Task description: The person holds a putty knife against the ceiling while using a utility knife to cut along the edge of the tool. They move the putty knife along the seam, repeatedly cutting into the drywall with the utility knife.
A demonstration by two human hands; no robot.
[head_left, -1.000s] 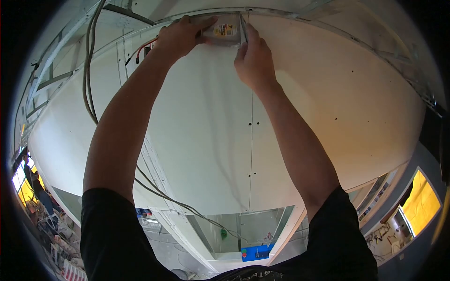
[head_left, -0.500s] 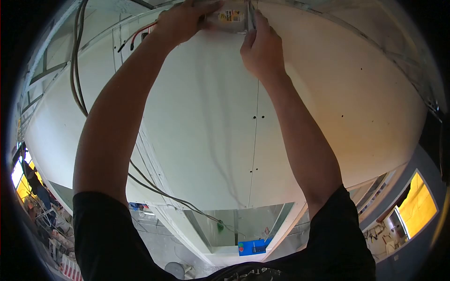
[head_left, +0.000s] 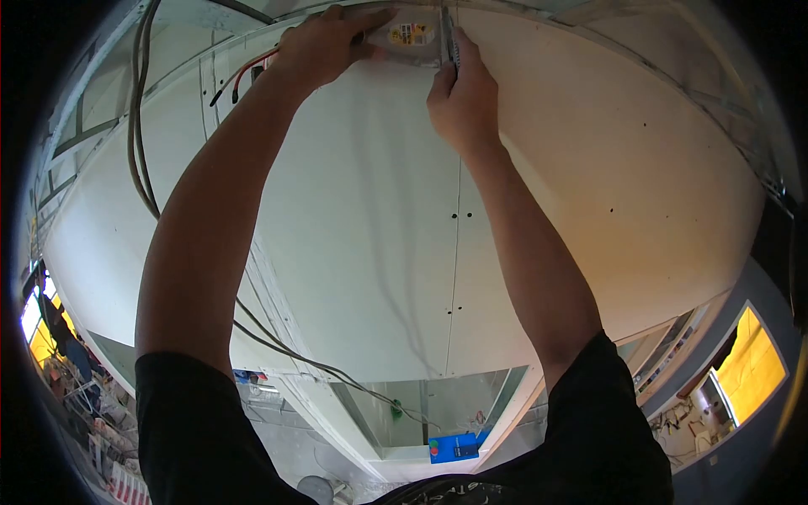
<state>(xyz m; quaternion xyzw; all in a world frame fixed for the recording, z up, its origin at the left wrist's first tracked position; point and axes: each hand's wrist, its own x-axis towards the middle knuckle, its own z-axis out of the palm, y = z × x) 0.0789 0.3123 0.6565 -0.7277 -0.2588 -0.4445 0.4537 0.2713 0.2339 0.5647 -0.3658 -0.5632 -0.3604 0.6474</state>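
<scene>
Overhead, my left hand [head_left: 324, 52] grips the left side of a clear plastic container [head_left: 414, 52] with a yellow and white label. My right hand [head_left: 465, 101] is closed around a thin, grey, knife-like tool [head_left: 448, 42], which points up along the container's right edge. Both things are close under a large white ceiling panel [head_left: 370, 210], near a straight seam [head_left: 457, 261] with screw holes beside it. I cannot make out the tool's tip or whether it touches the panel.
Grey cables [head_left: 139, 109] hang at the left and cross below the panel. Red and black wire ends [head_left: 238, 80] stick out beside my left hand. Below are a blue box [head_left: 453, 448], a framed opening and cluttered material [head_left: 93, 412] at the lower left. Metal framing runs along the upper edges.
My right hand and the grey tool have shifted slightly down and left. The clear container is a little lower in view, still in my left hand. The whole view has tilted slightly.
</scene>
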